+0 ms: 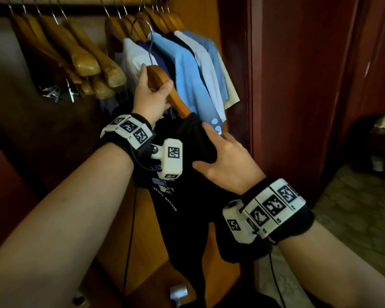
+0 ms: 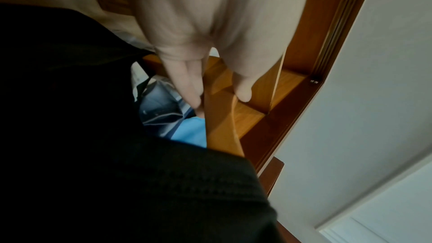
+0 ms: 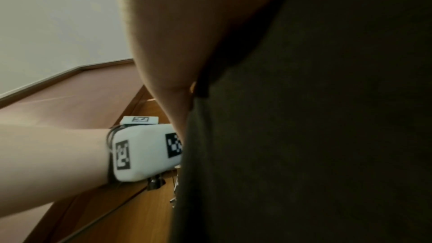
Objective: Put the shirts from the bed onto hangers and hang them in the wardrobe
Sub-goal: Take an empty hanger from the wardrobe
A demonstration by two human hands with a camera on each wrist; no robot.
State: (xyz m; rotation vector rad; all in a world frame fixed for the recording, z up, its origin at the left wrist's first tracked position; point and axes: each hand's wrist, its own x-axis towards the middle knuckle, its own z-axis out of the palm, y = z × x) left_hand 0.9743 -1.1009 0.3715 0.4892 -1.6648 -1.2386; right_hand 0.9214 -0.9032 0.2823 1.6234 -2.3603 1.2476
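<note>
Left hand: the left hand [image 1: 150, 97] grips the wooden hanger [image 1: 165, 85] near its top, thumb over the near side and fingers [image 2: 187, 84] wrapped round the wood; the left wrist view shows the fingers on one side of the hanger arm and the thumb on the other.
Right hand: the right hand [image 1: 228, 162] lies on the black shirt [image 1: 187, 218], fingers spread and nearly straight, pressing the dark cloth just below the hanger's near end; whether any fingertip pinches the cloth I cannot tell.
Hanger: tilted, its metal hook [image 1: 146, 36] up in front of the hung clothes and not on the rail [image 1: 76, 1]; its near arm runs down into the neck of the black shirt.
Black shirt: on the hanger, hanging down between the two forearms in front of the open wardrobe [image 1: 233, 63], with pale printed lettering on its front; in the right wrist view it fills the right half as dark cloth.
Hung shirts: a row of white, dark and light blue shirts [image 1: 187, 70] on wooden hangers at the right end of the rail, just beyond the left hand.
Empty hangers: a bunch of bare wooden hangers [image 1: 80, 56] on the rail at the far left.
Wardrobe door: dark red door [image 1: 298, 85] at the right.
</note>
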